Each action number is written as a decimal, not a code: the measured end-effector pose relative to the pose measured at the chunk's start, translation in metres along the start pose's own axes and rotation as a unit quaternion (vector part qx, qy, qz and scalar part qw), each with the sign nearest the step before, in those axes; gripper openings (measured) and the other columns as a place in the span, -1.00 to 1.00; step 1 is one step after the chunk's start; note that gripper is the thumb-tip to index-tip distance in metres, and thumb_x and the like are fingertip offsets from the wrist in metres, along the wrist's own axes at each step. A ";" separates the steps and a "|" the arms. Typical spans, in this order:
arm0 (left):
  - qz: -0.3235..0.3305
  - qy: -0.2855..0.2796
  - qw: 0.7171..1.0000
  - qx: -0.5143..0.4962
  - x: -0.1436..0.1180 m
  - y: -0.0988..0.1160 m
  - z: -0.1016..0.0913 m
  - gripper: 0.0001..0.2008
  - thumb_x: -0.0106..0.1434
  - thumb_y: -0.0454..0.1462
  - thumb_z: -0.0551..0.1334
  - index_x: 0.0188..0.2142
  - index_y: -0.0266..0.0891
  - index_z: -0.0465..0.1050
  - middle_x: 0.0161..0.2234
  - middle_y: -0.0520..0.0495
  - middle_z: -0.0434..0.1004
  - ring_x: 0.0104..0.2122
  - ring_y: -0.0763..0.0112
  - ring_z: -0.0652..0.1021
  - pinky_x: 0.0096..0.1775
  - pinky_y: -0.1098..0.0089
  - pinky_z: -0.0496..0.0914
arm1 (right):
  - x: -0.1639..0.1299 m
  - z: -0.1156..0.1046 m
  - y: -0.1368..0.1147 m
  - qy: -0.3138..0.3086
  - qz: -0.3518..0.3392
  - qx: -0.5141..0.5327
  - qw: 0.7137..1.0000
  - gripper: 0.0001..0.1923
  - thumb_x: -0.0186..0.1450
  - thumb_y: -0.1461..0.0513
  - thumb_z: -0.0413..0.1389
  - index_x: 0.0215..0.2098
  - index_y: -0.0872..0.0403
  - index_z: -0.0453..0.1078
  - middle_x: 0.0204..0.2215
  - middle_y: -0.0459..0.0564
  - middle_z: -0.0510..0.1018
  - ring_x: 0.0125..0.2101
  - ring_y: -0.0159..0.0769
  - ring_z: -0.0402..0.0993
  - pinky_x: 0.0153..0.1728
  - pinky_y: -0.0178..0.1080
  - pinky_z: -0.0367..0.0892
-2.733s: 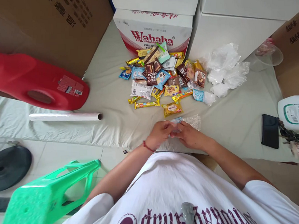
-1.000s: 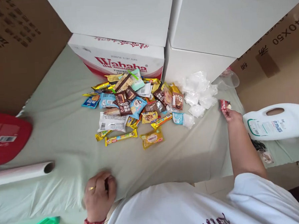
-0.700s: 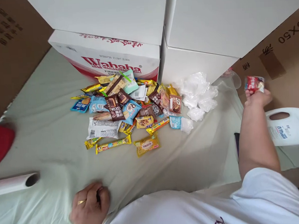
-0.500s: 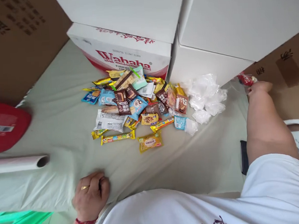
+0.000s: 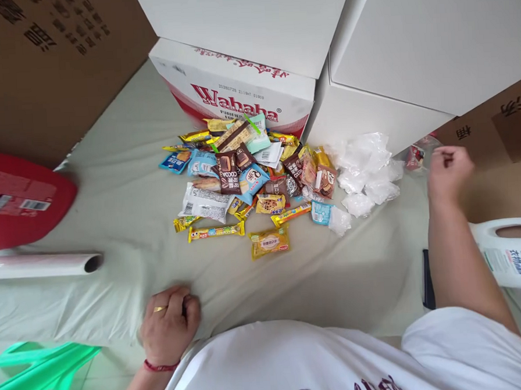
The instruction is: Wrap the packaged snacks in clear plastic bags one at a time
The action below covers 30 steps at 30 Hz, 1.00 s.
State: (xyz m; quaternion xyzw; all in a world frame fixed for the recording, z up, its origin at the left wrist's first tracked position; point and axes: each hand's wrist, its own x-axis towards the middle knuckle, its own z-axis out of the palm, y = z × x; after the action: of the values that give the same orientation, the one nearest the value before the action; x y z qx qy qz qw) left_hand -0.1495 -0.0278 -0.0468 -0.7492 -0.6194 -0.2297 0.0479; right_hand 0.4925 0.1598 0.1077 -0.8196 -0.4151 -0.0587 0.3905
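Note:
My left hand (image 5: 171, 319) rests as a loose fist on the front edge of the cloth-covered table, with nothing visible in it. On the right, my right hand (image 5: 450, 170) is raised with its fingers curled in, and I see nothing between them. Just left of it is a clear plastic container or bag (image 5: 425, 151) with a red-and-white packet (image 5: 414, 158) in it. In the middle of the table lies a heap of wrapped snacks (image 5: 228, 173), including a yellow snack packet (image 5: 269, 242) nearest me. Beside the heap sit several crumpled clear plastic bags (image 5: 366, 172).
Behind the snacks stand a white Wahaha carton (image 5: 238, 97) and plain white boxes (image 5: 392, 42). Brown cartons (image 5: 61, 66) flank both sides. A red container (image 5: 20, 196) and a white roll (image 5: 41, 265) lie left; a white jug (image 5: 515, 257) and a dark flat object (image 5: 427, 282) are right.
My right hand has drawn back from the red packet, which now shows apart from it in the clear plastic. The view has shifted; my left hand stays at the table edge.

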 end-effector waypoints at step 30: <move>-0.397 -0.228 0.499 -0.736 0.072 0.111 -0.004 -0.51 -0.08 -0.06 0.58 -0.35 -0.23 0.40 -0.46 0.11 0.46 -0.48 0.54 0.46 -0.38 0.47 0.32 | -0.350 0.015 -0.107 -0.486 0.255 0.472 0.690 -0.68 0.23 -0.03 0.31 -0.34 -0.03 0.38 -0.43 -0.10 0.48 -0.39 -0.28 0.43 -0.35 -0.21 0.43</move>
State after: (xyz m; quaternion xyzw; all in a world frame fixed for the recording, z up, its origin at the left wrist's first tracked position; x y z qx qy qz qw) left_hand -0.0355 0.0105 0.0090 -0.2154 -0.4485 -0.4188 -0.7596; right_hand 0.1843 -0.0148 0.0137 -0.5158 -0.2944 0.6532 0.4697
